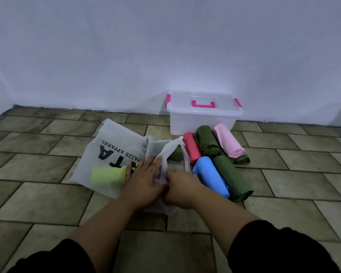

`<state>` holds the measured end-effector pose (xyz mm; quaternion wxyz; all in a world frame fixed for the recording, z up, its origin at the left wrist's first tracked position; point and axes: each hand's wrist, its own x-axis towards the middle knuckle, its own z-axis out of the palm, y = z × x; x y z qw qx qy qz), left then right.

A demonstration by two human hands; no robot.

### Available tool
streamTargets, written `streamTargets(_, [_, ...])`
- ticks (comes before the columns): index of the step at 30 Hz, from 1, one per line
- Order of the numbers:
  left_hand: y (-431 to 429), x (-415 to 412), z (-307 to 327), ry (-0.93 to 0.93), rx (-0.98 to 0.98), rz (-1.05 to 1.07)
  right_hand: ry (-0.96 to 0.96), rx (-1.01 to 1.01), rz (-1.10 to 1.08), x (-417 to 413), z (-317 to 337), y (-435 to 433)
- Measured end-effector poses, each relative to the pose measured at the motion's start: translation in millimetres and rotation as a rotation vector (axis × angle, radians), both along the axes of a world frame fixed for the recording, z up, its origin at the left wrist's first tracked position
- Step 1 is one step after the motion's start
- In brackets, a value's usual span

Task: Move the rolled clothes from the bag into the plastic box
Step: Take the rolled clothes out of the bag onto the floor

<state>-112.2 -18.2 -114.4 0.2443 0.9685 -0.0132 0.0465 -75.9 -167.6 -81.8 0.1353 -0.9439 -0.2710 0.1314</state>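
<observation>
The white bag (110, 146) lies flat on the tiled floor (47, 194), printed side up, its mouth and handle loops turned toward the rolls on the right. A lime-green roll (107, 176), blurred, lies on the bag's near left part. The left hand (144, 180) presses flat on the bag with straight, spread fingers, its thumb at the lime-green roll's end. The right hand (181, 188) has its fingers curled round the bag's fabric at the mouth.

Just right of the bag, rolled clothes lie on the floor: a red roll (191, 147), a dark green roll (207, 142) and a pink roll (227, 140) side by side, with a blue roll (210, 176) and a second dark green roll (230, 176) nearer. Behind them the plastic box (201, 121) stands at the floor's far edge against the wall (165, 46), its lid (185, 101) on, with pink latches.
</observation>
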Motion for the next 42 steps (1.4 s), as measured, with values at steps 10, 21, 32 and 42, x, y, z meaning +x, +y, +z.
streamTargets(10, [-3, 4, -4, -0.036, -0.035, 0.053, -0.177, 0.136, 0.051, 5, 1, -20])
streamTargets(21, [-23, 15, -16, -0.019, 0.092, 0.093, -0.455, 0.422, -0.880, 7, -9, -179])
streamTargets(32, [-30, 44, 5, -0.082, 0.081, 0.214, -0.332, 0.115, -0.744, 17, -3, -170])
streamTargets(42, [1, 114, 34, 0.244, 0.223, 0.090, -0.211, 0.264, 0.051, 53, 28, -25])
